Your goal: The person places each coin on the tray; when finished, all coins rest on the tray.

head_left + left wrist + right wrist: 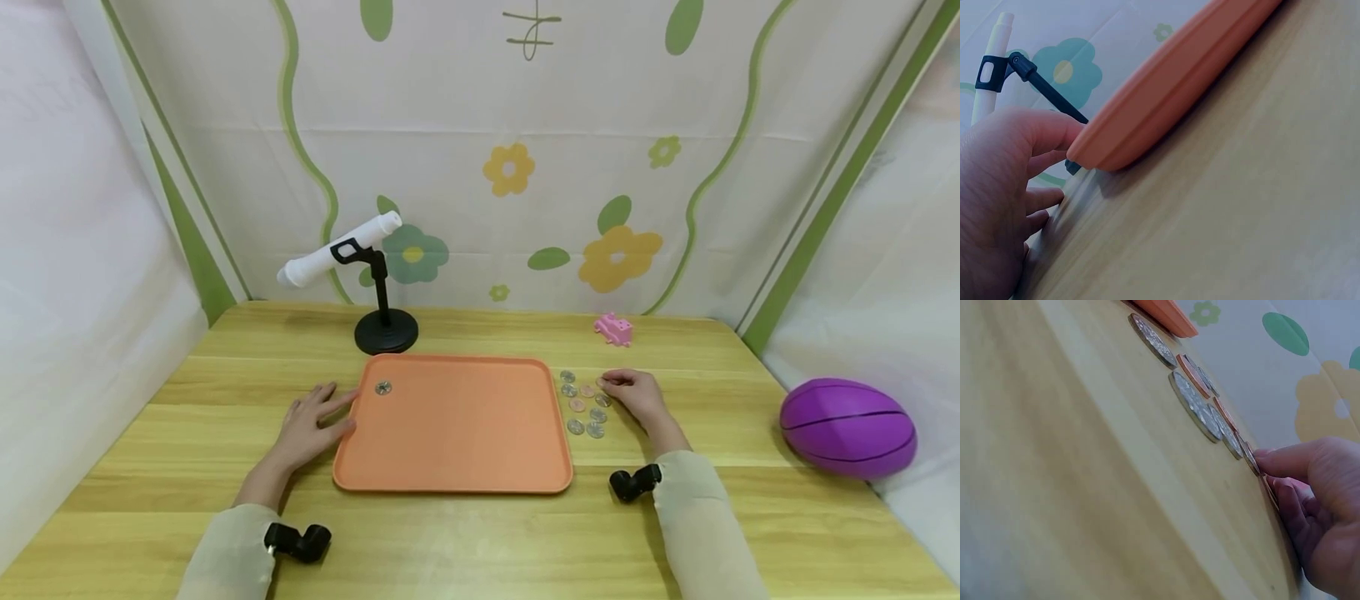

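A flat orange tray [457, 425] lies on the table with one silver coin [383, 387] near its far left corner. My left hand [307, 429] rests at the tray's left edge, fingers spread and fairly straight, index fingertip and thumb at the rim. In the left wrist view the left hand [997, 187] has its index fingertip against the tray wall [1147, 94]. To the right of the tray lie several silver coins [596, 430] and copper coins [577, 405]. My right hand [636, 396] pinches a copper coin [1270, 490] at the far right of this group, the coin partly hidden by fingers.
Behind the tray stands a white microphone [337, 250] on a black stand [386, 332]. A small pink toy [613, 330] sits at the back right. A purple ball [847, 427] lies at the table's right edge. Patterned cloth [450, 108] hangs behind the table.
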Tool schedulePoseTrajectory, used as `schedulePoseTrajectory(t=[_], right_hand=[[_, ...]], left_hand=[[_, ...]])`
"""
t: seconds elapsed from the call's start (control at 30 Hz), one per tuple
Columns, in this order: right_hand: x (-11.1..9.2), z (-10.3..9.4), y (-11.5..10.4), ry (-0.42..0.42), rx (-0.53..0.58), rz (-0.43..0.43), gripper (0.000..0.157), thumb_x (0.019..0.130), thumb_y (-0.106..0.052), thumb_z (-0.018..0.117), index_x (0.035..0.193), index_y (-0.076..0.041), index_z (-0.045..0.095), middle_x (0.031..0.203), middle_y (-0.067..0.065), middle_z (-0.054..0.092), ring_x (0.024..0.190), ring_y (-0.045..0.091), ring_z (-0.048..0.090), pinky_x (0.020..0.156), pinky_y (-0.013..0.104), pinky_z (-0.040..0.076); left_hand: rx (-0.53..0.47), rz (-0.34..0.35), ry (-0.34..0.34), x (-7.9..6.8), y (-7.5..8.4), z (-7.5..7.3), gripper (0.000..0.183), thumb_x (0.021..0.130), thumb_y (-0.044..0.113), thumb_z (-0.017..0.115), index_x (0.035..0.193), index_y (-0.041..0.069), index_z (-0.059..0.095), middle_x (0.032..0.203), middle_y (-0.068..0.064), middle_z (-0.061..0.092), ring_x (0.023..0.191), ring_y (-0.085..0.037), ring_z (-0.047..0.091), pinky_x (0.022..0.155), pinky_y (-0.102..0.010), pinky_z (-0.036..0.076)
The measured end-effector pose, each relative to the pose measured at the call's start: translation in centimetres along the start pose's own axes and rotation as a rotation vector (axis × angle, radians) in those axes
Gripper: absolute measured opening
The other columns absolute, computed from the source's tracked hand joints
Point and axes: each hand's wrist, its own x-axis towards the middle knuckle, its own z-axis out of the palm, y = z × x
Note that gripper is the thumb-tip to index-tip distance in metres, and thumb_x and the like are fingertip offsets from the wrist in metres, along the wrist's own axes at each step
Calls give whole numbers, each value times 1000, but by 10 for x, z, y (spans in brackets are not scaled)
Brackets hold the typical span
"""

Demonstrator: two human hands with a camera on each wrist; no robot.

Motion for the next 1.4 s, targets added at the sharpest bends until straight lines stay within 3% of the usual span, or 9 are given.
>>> schedulePoseTrajectory(t=[0.37, 0.63, 0.87, 1.1, 1.27, 1.4], right_hand=[[1, -2, -10, -64, -145, -1, 28, 83, -18, 59, 98, 6, 57, 84, 11, 54, 76, 21, 48, 65, 29, 41], [1, -1, -13, -71, -174, -15, 24, 83, -13, 57, 96, 6, 53, 84, 12, 51, 77, 23, 46, 67, 32, 40], [-1, 0, -8, -17, -135, -52, 21, 78, -4, 59, 94, 5, 51, 79, 11, 49, 71, 21, 45, 63, 30, 39], [-2, 0, -4, 8, -100, -60, 20, 79, -4, 59, 96, 4, 55, 74, 8, 49, 67, 18, 44, 58, 26, 38], [-3, 1, -4, 48, -65, -35, 26, 82, -11, 58, 103, 5, 59, 86, 14, 57, 77, 20, 50, 63, 23, 41], [-5, 1, -5, 54, 64, 31, 35, 83, -15, 59, 110, 6, 56, 99, 18, 57, 84, 17, 53, 67, 20, 44]], left_hand=[[3, 1, 0, -1, -4, 1, 49, 82, 30, 58, 124, 6, 49, 131, -29, 26, 121, -45, 13, 92, -60, 2], [6, -1, 5, -2, -2, -1, 49, 81, 28, 58, 124, 5, 49, 131, -29, 26, 121, -45, 13, 92, -60, 2], [-7, 6, 7, -2, -1, 2, 48, 82, 28, 58, 124, 5, 49, 131, -30, 26, 121, -45, 12, 91, -60, 2], [-14, 5, 7, -3, 0, 2, 48, 82, 27, 58, 123, 5, 49, 131, -30, 26, 121, -45, 12, 91, -60, 2], [-12, 0, 9, -2, 1, 1, 47, 82, 27, 58, 123, 6, 50, 131, -29, 27, 121, -45, 12, 92, -59, 2], [-5, -6, 9, -2, 1, 1, 47, 82, 27, 58, 123, 7, 50, 131, -29, 27, 122, -45, 13, 92, -59, 2]])
